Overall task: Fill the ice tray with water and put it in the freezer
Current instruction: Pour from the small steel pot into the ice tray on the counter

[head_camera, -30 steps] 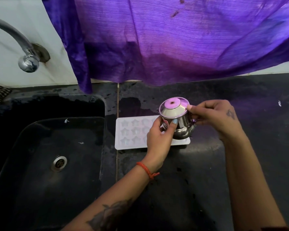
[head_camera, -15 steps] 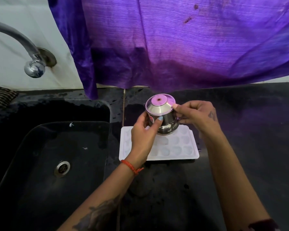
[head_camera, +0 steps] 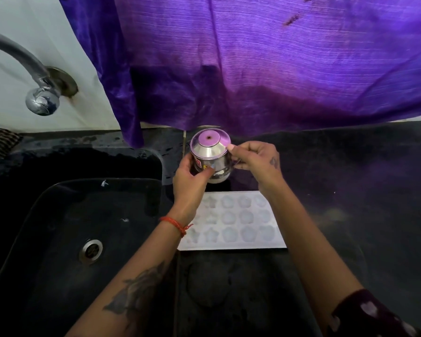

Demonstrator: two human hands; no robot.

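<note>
Steel pot (head_camera: pixel 210 156) held above a dark desk (head_camera: pixel 350 190), left hand (head_camera: pixel 192 177) gripping its side, right hand (head_camera: pixel 255 158) pinching its rim, white ice tray (head_camera: pixel 233 222) (star and round moulds) below, just beside the sink (head_camera: pixel 71 227)

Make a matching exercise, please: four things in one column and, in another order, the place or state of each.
1. steel pot
2. ice tray
3. tap
4. purple cloth

a. hangs behind the counter
b. lies flat on the counter
c. juts from the wall above the sink
d. held in both hands

Pairs: 1-d, 2-b, 3-c, 4-a
</note>
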